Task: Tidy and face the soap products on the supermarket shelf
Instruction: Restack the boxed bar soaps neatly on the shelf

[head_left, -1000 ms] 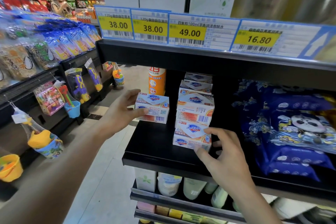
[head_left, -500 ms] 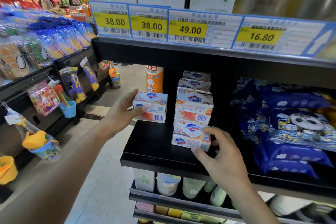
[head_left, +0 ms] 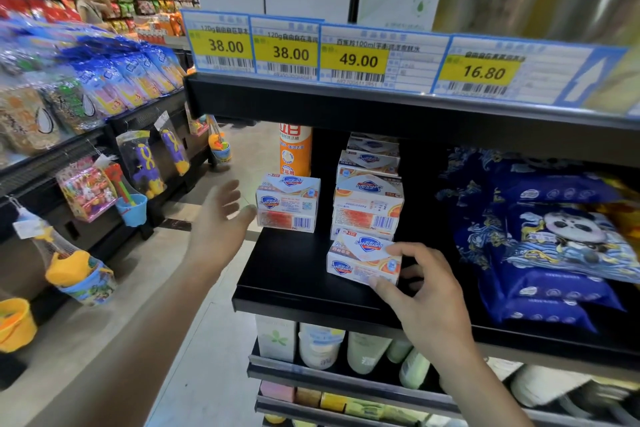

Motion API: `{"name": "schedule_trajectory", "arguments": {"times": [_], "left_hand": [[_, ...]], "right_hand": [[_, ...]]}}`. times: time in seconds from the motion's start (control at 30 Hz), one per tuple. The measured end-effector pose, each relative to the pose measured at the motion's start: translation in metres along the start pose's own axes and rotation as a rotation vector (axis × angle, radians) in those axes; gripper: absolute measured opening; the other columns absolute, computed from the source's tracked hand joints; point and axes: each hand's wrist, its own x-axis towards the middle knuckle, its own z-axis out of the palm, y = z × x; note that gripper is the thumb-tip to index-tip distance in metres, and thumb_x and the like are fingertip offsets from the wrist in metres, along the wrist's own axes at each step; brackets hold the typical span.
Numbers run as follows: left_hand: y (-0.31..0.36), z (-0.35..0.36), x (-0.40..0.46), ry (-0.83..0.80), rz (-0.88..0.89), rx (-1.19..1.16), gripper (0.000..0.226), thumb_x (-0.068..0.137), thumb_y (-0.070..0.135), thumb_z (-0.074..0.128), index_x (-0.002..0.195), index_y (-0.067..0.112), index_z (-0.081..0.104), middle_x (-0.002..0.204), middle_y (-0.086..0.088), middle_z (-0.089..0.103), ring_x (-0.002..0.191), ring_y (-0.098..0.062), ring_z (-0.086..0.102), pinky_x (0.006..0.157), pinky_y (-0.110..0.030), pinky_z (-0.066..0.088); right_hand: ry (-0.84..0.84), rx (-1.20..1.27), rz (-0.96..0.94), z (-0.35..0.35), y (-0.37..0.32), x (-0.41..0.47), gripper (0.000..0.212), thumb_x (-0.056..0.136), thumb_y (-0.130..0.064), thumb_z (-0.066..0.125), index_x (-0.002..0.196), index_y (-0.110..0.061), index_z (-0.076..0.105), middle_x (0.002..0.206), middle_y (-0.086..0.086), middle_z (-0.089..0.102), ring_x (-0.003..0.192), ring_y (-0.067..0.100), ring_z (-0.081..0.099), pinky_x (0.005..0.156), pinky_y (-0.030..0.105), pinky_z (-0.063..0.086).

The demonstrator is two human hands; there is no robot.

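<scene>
White-and-orange soap boxes stand on a black shelf (head_left: 294, 282). A front soap box (head_left: 360, 262) sits near the shelf edge; my right hand (head_left: 420, 291) pinches its right end with thumb below and fingers on top. Behind it rises a stack of soap boxes (head_left: 367, 204), with more boxes further back. To the left stands a separate two-high soap pack (head_left: 287, 206). My left hand (head_left: 216, 222) hovers just left of that pack, fingers spread and blurred, holding nothing.
An orange spray can (head_left: 295, 149) stands behind the left pack. Blue panda-print packs (head_left: 554, 243) fill the shelf's right side. Yellow price labels (head_left: 356, 59) line the shelf above. Bottles sit on the shelf below (head_left: 346, 350). Hanging toys (head_left: 138, 177) line the aisle at left.
My left hand has let go of the left soap pack and drawn back to the left with fingers spread. My right hand stays on the front box.
</scene>
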Motion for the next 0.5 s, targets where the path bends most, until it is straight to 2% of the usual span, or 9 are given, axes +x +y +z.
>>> {"name": "schedule_trajectory", "arguments": {"times": [0.07,0.1,0.2,0.3,0.43,0.5], "left_hand": [[0.001,-0.006,-0.019,0.161,0.079,0.132,0.034,0.097,0.012,0.065,0.124,0.033,0.065,0.118,0.014,0.07,0.099,0.006,0.064,0.08,-0.02,0.045],[0.003,-0.009,-0.029,0.176,0.094,0.158,0.029,0.097,0.013,0.063,0.116,0.035,0.066,0.108,0.016,0.071,0.089,0.009,0.064,0.074,-0.021,0.046],[0.015,-0.009,-0.064,0.029,0.045,0.049,0.016,0.101,0.02,0.063,0.103,0.035,0.069,0.089,0.013,0.073,0.075,0.001,0.069,0.062,-0.033,0.058],[0.033,-0.004,-0.094,-0.194,-0.085,-0.071,0.01,0.103,0.035,0.063,0.104,0.035,0.072,0.095,0.013,0.077,0.079,-0.008,0.076,0.057,-0.028,0.061],[0.051,0.004,-0.11,-0.572,-0.362,-0.276,0.039,0.092,0.056,0.067,0.119,0.027,0.072,0.11,0.003,0.08,0.099,-0.019,0.079,0.068,-0.031,0.063],[0.054,0.005,-0.113,-0.677,-0.422,-0.386,0.047,0.086,0.052,0.078,0.123,0.022,0.072,0.119,-0.005,0.078,0.108,-0.023,0.077,0.071,-0.031,0.063]], "right_hand": [[0.013,0.072,-0.01,-0.004,-0.003,-0.003,0.047,0.077,-0.018,0.09,0.106,-0.047,0.066,0.117,-0.025,0.059,0.095,0.002,0.061,0.075,0.018,0.051],[0.02,0.112,-0.02,-0.005,-0.005,-0.004,0.048,0.077,-0.016,0.09,0.105,-0.047,0.067,0.117,-0.025,0.06,0.096,0.003,0.063,0.076,0.019,0.052],[0.01,0.219,-0.053,-0.008,-0.011,-0.01,0.048,0.076,-0.006,0.089,0.106,-0.04,0.071,0.123,-0.023,0.061,0.103,0.007,0.068,0.082,0.024,0.057],[-0.048,0.309,-0.101,-0.009,-0.018,-0.016,0.05,0.076,-0.001,0.088,0.106,-0.038,0.072,0.129,-0.018,0.061,0.11,0.012,0.069,0.086,0.024,0.058],[-0.111,0.388,-0.206,-0.011,-0.028,-0.023,0.05,0.077,0.0,0.087,0.11,-0.034,0.072,0.135,-0.009,0.058,0.115,0.019,0.069,0.09,0.027,0.059],[-0.132,0.403,-0.224,-0.012,-0.033,-0.026,0.049,0.077,-0.001,0.087,0.111,-0.034,0.072,0.137,-0.008,0.057,0.116,0.019,0.069,0.09,0.028,0.059]]}}
